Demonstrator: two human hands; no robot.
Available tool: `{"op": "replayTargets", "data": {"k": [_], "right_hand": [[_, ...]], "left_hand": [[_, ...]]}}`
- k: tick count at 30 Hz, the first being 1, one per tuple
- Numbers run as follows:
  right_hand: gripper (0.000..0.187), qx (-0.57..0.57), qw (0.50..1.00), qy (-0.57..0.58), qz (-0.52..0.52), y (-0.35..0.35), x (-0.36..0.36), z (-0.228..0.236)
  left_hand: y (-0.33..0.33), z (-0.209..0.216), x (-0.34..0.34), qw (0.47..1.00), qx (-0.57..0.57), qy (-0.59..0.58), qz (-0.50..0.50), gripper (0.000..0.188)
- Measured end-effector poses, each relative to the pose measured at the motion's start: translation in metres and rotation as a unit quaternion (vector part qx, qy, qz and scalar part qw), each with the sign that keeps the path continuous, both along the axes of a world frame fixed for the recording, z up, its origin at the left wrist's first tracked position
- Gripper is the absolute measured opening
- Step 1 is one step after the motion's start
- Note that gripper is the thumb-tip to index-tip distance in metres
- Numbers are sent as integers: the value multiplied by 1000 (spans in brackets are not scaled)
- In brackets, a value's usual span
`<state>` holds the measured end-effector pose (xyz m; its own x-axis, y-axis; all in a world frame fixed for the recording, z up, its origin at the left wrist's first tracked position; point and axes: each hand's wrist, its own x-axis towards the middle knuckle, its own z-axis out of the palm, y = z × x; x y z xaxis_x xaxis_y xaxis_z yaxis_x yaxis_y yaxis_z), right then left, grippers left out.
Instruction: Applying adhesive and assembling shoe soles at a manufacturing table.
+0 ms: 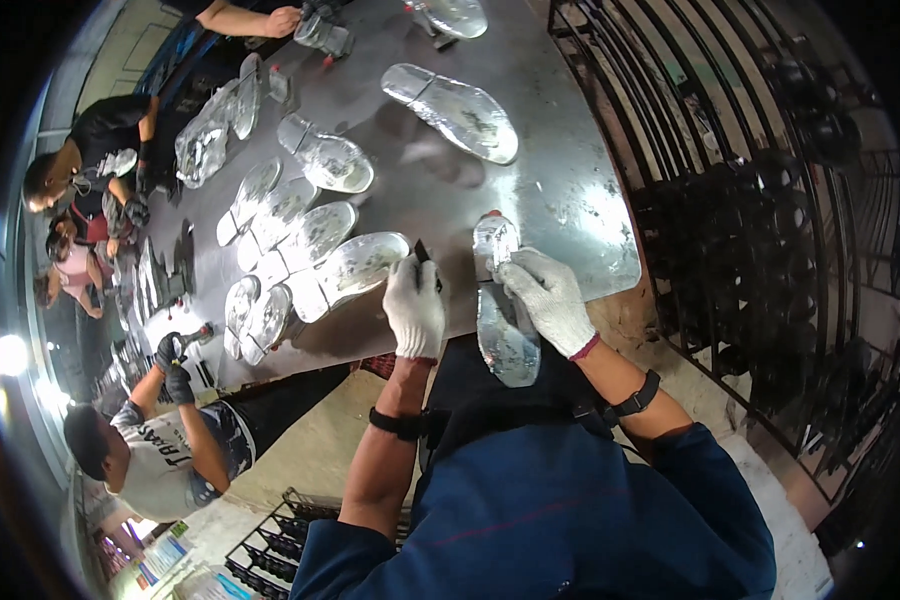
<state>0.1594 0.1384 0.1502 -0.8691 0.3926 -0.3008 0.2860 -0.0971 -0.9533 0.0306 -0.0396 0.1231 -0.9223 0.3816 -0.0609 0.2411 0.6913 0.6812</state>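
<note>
My right hand (550,300), in a white knit glove, is closed on a shiny, silvery sole-shaped piece (508,345). The piece stands lengthwise at the table's near edge, its lower end over my lap. My left hand (416,312), gloved the same way, is closed round a small dark tool with a flat blade (422,250) at its tip; most of the tool is hidden in the fingers. Just beside the left hand lies another shiny sole-shaped piece (365,266) on the table.
A metal table (570,200) bears several more sole-shaped pieces, among them a large one (460,112) at the far side. Black metal racks (660,90) stand along the right. At left, a co-worker in dark gloves (175,370) works at the table. Another person's hand (282,22) reaches in at the far side.
</note>
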Motion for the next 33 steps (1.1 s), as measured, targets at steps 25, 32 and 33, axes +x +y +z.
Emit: {"op": "replayTargets", "data": {"k": [25, 32, 33], "right_hand": [[44, 246, 953, -89, -153, -53, 15, -13], [75, -227, 953, -121, -159, -67, 53, -61], [69, -294, 934, -105, -172, -70, 56, -63]], "left_hand": [[-79, 117, -119, 936, 307, -106, 135, 19], [-170, 109, -465, 910, 69, 358, 195, 34], [-192, 99, -506, 918, -51, 345, 190, 46]]}}
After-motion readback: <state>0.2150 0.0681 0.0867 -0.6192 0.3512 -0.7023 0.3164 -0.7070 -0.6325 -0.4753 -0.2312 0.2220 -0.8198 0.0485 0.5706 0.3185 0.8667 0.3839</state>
